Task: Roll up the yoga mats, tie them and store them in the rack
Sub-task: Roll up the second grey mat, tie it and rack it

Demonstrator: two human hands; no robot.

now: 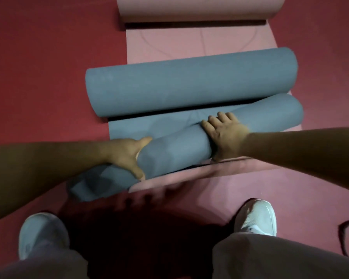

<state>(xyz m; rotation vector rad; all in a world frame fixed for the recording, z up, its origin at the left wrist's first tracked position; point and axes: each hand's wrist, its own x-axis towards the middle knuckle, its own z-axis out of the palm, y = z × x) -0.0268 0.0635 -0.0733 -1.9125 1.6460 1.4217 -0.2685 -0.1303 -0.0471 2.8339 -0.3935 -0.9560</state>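
Rolling step: left hand [127,156] and right hand [224,133] both clamp round the near roll of the blue yoga mat [175,152]. Next, I'd push it evenly, keeping it tight.

**A:** Entry: views on record?

**B:** One. Head-worn camera, wide-angle; straight lines bow toward the frame's margins.

**A:** Station and facing?

**B:** Above the dark red carpeted floor [38,57], pitched steeply down and slightly forward over the wearer's own legs.

**A:** Nearness?

**B:** Close. Both forearms cross the frame. The left hand [127,154] and right hand [226,131] sit mid-frame, clasping the nearer blue-grey rolled foam mat [175,150].

**A:** Coverage limits?

**B:** Bottom: the left white trainer [42,232] and right white trainer [258,216] under grey trouser legs [280,258]. Top: the pale pink rolled mat [199,7], cut off by the frame.
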